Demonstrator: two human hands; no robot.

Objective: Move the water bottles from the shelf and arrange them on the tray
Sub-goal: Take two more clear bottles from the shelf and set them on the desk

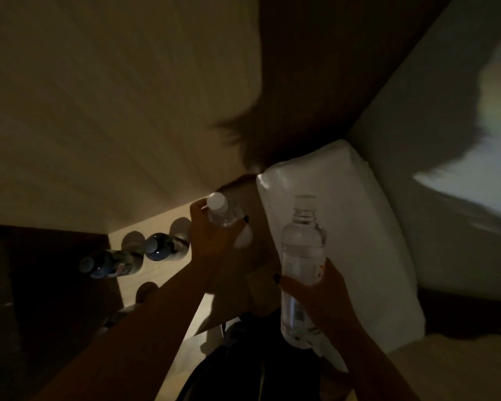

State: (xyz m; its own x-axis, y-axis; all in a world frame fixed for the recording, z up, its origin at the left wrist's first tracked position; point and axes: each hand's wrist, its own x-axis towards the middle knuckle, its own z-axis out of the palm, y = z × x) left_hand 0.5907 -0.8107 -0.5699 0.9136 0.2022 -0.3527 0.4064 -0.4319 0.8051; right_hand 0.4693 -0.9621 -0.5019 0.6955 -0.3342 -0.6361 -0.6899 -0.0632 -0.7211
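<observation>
Clearing bottles off the shelf (156, 224), one per hand.
Right hand (324, 293) is wrapping a clear bottle (302, 256) upright at 5 o'clock; left hand (217, 241) is clamping a white-capped bottle (220, 212) at center, probably lifting it. Two dark-capped bottles (162, 246) are waiting at 8 o'clock; tray unseen.

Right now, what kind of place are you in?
Probably a dim storage cupboard or shelf nook, though it's too dark to be sure. Dark-capped bottles stand on a pale wooden shelf, and a big white plastic-wrapped pack sits beside them. Each hand holds a clear water bottle.
</observation>
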